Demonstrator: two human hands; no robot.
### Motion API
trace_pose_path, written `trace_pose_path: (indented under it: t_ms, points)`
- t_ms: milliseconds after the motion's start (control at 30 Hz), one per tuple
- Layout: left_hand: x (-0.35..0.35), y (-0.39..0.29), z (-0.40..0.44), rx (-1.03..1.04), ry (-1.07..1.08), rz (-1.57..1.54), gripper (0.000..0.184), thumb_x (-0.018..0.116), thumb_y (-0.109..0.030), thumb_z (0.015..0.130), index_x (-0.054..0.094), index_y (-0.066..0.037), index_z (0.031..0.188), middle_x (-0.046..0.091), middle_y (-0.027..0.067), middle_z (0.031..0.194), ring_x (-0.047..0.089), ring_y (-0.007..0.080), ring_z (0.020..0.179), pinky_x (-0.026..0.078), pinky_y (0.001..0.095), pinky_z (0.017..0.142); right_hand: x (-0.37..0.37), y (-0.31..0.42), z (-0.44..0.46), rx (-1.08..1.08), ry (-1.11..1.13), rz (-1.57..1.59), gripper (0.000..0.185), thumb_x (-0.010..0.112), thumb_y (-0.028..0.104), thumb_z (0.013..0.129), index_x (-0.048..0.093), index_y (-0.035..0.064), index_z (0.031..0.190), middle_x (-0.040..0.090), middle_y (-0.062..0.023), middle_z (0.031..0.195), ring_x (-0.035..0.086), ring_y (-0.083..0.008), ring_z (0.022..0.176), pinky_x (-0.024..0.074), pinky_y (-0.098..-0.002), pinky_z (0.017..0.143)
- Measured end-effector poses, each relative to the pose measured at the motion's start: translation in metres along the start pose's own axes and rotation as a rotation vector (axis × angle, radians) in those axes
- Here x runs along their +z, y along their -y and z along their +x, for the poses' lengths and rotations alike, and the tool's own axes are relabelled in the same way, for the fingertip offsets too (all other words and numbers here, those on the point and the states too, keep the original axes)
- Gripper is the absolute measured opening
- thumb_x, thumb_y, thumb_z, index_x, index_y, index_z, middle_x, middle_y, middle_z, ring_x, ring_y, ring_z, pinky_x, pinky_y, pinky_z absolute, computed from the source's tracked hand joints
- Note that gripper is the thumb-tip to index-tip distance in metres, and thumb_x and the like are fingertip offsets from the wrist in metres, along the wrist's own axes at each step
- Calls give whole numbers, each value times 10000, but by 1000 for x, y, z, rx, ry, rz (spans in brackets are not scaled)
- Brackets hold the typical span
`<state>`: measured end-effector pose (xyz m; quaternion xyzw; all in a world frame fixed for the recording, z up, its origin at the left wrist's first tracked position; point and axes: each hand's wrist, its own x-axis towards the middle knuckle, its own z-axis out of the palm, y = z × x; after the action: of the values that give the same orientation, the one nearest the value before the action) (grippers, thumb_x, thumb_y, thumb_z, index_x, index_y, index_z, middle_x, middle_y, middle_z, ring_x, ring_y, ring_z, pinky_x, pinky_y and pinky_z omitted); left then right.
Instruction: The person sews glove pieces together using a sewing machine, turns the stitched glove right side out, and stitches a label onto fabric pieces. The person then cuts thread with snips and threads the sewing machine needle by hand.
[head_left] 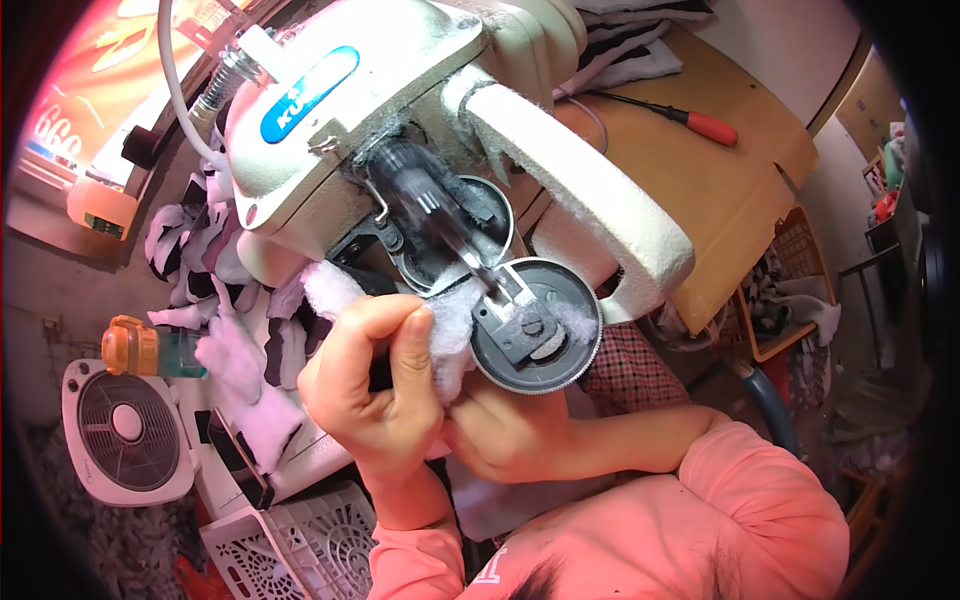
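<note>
Currently your left hand (372, 375) pinches fluffy white fabric (455, 335) beside the toothed disc (567, 352) of the sewing machine (390, 90). Your right hand (515, 432) sits just below, its grip too hidden to tell

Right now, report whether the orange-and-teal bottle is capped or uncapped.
Capped: the bottle has its orange lid on; how tightly, I cannot tell.

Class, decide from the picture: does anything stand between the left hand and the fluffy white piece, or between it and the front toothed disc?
Nothing visible does. The left hand pinches the fluffy white piece directly, and the piece reaches the front toothed disc's edge; behind the disc is hidden.
</note>
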<state>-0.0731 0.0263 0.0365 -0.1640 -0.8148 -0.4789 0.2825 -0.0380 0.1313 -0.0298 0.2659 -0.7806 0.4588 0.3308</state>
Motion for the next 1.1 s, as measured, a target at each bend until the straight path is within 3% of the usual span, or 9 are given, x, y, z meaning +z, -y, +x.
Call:
trace_pose_path:
  t_ms: [233, 500, 700, 900, 1100]
  points:
    - [7, -8, 3, 140, 39, 74, 108, 685, 75, 788, 631, 5, 850, 596, 95, 688, 536, 171, 569, 426, 261, 537, -8, -9, -4, -43, 22, -95, 359, 694, 175, 697, 630, -76, 946, 610, -242, 1032, 599, -401, 913, 479, -518, 817]
    - [-22, -14, 12, 157, 334, 177, 144, 674, 109, 691, 614, 36, 800, 598, 130, 777, 593, 235, 681, 473, 288, 624, -7, -9, 1, -68, -26, -93, 313, 703, 172, 704, 643, -63, 903, 629, -223, 975, 611, -381, 875, 475, -535, 809]
    - [-20, -3, -5, 193, 131, 140, 148, 666, 110, 726, 600, 29, 831, 594, 130, 711, 580, 234, 606, 466, 285, 581, -7, -9, -5, -45, 27, -86, 266, 695, 197, 771, 655, -42, 878, 628, -219, 944, 607, -382, 878, 473, -546, 807]
    - [-17, 8, -3, 326, 90, 162, 148, 667, 102, 751, 604, 15, 853, 572, 125, 682, 557, 233, 567, 451, 293, 528, -6, -8, -5, -10, 81, -62, 331, 696, 228, 796, 657, -62, 950, 633, -240, 998, 612, -397, 948, 473, -533, 843]
    - [0, 0, 5, 472, 27, 252, 168, 672, 87, 761, 616, 12, 900, 547, 116, 680, 539, 245, 559, 443, 322, 488, -13, -19, -1, 72, 74, -86, 295, 684, 252, 837, 675, 39, 1041, 666, -132, 1025, 649, -314, 947, 511, -426, 825]
